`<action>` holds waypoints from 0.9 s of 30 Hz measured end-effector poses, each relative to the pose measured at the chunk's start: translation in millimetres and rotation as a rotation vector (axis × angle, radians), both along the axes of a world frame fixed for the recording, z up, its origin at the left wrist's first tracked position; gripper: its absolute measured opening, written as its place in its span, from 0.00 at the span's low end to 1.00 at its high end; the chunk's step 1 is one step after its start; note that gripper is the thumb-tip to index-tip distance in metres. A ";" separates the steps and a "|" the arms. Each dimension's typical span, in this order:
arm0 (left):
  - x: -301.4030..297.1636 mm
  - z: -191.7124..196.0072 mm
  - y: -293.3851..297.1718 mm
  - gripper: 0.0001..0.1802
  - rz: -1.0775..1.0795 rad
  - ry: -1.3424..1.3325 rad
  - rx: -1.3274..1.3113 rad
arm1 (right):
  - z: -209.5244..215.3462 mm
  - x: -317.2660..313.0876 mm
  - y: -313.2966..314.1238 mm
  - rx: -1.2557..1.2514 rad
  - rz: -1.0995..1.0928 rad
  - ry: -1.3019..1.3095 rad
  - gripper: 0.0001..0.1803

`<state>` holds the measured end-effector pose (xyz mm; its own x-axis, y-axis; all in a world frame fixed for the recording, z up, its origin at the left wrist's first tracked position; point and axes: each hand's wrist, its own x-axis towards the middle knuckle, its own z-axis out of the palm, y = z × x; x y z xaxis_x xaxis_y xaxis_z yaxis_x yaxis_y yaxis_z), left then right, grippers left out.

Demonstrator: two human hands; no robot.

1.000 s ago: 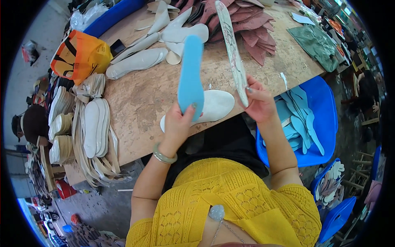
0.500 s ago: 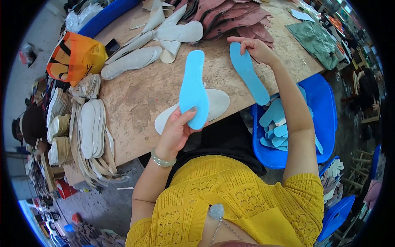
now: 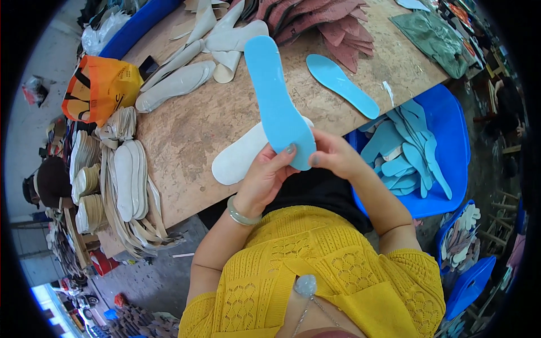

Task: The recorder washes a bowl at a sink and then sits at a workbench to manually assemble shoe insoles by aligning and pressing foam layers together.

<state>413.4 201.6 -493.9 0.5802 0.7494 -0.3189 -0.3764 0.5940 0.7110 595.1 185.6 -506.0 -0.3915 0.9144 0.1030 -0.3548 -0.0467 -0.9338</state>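
Observation:
A light-blue insole [image 3: 275,93] is held up over the near edge of the table, its far end tilted to the left. My left hand [image 3: 265,177] grips its near end, thumb on top and fingers beneath. At the same end, my right hand [image 3: 337,156] pinches the right edge between thumb and fingers. Partly covered by the held insole, a white insole [image 3: 239,155] lies flat on the table. Farther right, a second light-blue insole [image 3: 342,85] rests on the tabletop near the edge, apart from both hands.
A blue bin [image 3: 459,121] with several blue insoles stands against the table's right edge. White insole stacks [image 3: 131,180] and an orange bag [image 3: 101,90] occupy the left side. Reddish-brown cut sheets [image 3: 315,22], white pieces [image 3: 236,36] and a green bag [image 3: 431,42] lie at the back.
My right hand has let go of the second blue insole, leaving it on the table, and moved to the held insole's near end. The held insole has risen and tilted left.

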 end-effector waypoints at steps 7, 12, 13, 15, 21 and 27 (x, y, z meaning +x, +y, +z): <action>-11.5 2.4 -1.5 0.18 -0.046 0.097 0.116 | 8.3 -6.5 3.8 -0.324 -0.245 0.235 0.19; -32.4 19.2 0.8 0.20 0.225 0.253 0.271 | 35.6 31.5 1.9 -0.180 -0.047 -0.081 0.21; -37.1 25.8 3.3 0.21 0.310 0.232 0.296 | 40.3 41.7 0.6 -0.094 0.071 -0.330 0.20; -48.7 25.7 12.7 0.21 0.316 0.334 0.495 | 51.1 56.7 2.6 -0.094 0.133 -0.472 0.19; -57.7 28.5 -4.1 0.16 -0.124 0.683 0.646 | 64.2 70.2 2.7 -0.110 0.028 -0.514 0.20; -17.8 8.9 -26.1 0.17 -0.066 0.237 0.128 | 3.7 51.4 15.1 -0.008 -0.241 0.254 0.30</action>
<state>395.7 175.4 -485.0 0.5500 0.7551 -0.3569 -0.1539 0.5116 0.8453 646.4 200.7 -502.3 -0.1273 0.9786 0.1617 -0.5778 0.0594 -0.8140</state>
